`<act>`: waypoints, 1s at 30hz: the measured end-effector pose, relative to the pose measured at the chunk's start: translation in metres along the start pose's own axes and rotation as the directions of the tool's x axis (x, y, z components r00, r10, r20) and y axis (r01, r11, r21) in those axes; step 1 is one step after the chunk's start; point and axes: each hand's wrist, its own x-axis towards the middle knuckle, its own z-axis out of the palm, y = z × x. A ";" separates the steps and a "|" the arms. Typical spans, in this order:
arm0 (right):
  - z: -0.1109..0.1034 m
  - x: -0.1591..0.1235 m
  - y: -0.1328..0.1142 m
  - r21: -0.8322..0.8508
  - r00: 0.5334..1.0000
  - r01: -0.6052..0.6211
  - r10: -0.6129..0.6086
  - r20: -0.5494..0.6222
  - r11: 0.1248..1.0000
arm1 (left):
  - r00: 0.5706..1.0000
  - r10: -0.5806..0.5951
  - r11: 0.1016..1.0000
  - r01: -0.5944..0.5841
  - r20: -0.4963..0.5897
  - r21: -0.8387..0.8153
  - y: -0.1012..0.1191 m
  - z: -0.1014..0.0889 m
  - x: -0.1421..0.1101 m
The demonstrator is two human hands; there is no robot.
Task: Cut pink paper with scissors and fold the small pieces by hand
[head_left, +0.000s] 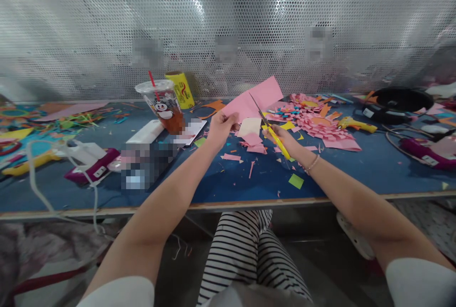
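My left hand (221,125) pinches the near corner of a pink paper sheet (257,98) and holds it up over the blue table (356,169). My right hand (285,139) grips yellow-handled scissors (270,129); their blades are open against the sheet's lower edge. Small pink and cream paper scraps (251,138) lie right beneath both hands.
A plastic cup with a red straw (162,105) and a yellow can (181,89) stand to the left. A pile of cut pink pieces (317,119), a yellow glue gun (356,125) and a black round object (401,100) lie to the right. Cables and purple tools sit at both ends. A perforated metal wall stands behind.
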 end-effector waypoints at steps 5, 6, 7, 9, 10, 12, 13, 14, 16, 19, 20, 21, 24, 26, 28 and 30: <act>-0.001 -0.002 -0.004 0.006 1.000 0.018 -0.018 -0.010 1.000 | 1.000 -0.001 1.000 0.001 -0.024 0.002 0.000 0.001 0.000; -0.001 -0.002 -0.004 -0.008 1.000 0.019 -0.019 -0.008 1.000 | 1.000 0.000 1.000 0.000 -0.025 0.002 0.000 0.001 0.000; 0.000 -0.003 -0.004 -0.019 1.000 0.016 -0.017 -0.007 1.000 | 1.000 0.001 1.000 -0.001 -0.020 0.000 0.000 0.001 0.000; 0.000 -0.002 -0.004 -0.023 1.000 0.009 -0.009 -0.005 1.000 | 1.000 0.001 1.000 -0.001 -0.009 -0.009 0.001 0.001 0.000; 0.001 -0.002 -0.004 -0.017 1.000 0.004 -0.004 -0.005 1.000 | 1.000 0.001 1.000 -0.001 -0.007 -0.016 0.001 0.002 -0.001; 0.001 -0.002 -0.004 -0.003 1.000 0.003 -0.003 0.002 1.000 | 1.000 0.001 1.000 -0.002 -0.010 -0.024 0.001 0.002 -0.001; 0.001 -0.002 -0.005 -0.007 1.000 0.005 -0.005 0.004 1.000 | 1.000 0.002 1.000 -0.002 -0.015 -0.024 0.002 0.002 -0.001; 0.000 -0.002 -0.006 -0.022 1.000 0.008 -0.008 0.007 1.000 | 1.000 0.003 1.000 -0.003 -0.020 -0.021 0.002 0.001 -0.001; -0.002 -0.004 -0.008 -0.071 1.000 0.012 -0.011 0.010 0.997 | 1.000 0.002 1.000 -0.003 -0.029 -0.012 0.003 0.001 0.000; -0.005 -0.006 -0.011 -0.099 1.000 0.001 -0.001 0.009 0.995 | 0.999 -0.003 1.000 0.003 -0.040 0.000 0.003 0.001 0.000; -0.005 -0.005 -0.011 -0.098 1.000 0.001 0.000 0.006 0.995 | 0.999 -0.003 1.000 0.003 -0.044 0.002 0.003 0.000 0.000; -0.005 -0.005 -0.011 -0.102 1.000 0.003 -0.003 0.002 0.995 | 0.999 -0.003 1.000 0.003 -0.046 0.004 0.003 0.000 0.000; -0.003 -0.004 -0.010 -0.123 1.000 0.026 -0.028 -0.011 0.992 | 0.999 0.004 1.000 -0.003 -0.047 0.010 0.003 0.000 0.001; -0.002 -0.004 -0.011 -0.113 1.000 0.023 -0.025 -0.017 0.993 | 0.999 0.007 1.000 -0.006 -0.039 0.017 0.003 -0.001 0.001; -0.001 -0.005 -0.012 -0.086 1.000 0.003 -0.005 -0.022 0.996 | 0.999 0.012 1.000 -0.011 -0.034 0.026 0.002 -0.001 0.001; 0.000 -0.004 -0.012 -0.089 1.000 -0.008 0.006 -0.029 0.996 | 0.999 0.015 0.999 -0.014 -0.038 0.040 0.002 -0.002 0.002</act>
